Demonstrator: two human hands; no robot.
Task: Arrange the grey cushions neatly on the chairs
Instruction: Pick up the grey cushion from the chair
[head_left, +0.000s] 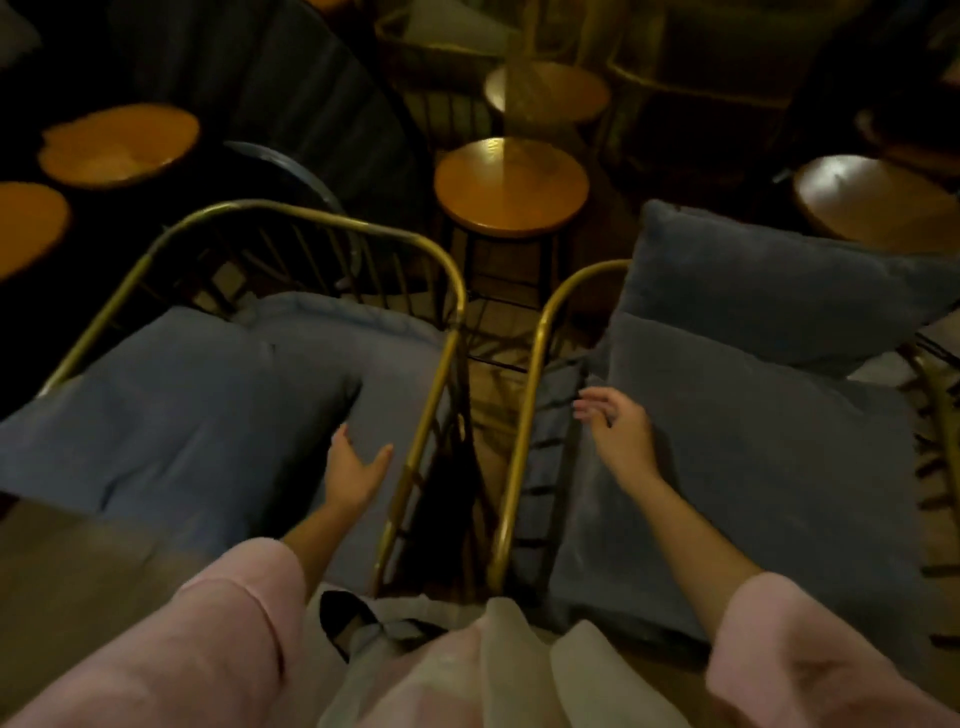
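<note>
Grey cushions (197, 395), edges cut off

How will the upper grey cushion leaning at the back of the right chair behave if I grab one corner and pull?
The upper cushion looks plump and soft, so it will probably sag and fold rather than lift flat. It rests on the lower cushion, so it may drag along it. Probably light for its bulk.

left seat cushion (171, 410): cut off by left edge
right back cushion (779, 291): corner runs past right edge
left hand (356, 467): fingertips pressed into cushion, partly hidden
background stools: blurred, dim
lap item (358, 623): unidentifiable
</note>
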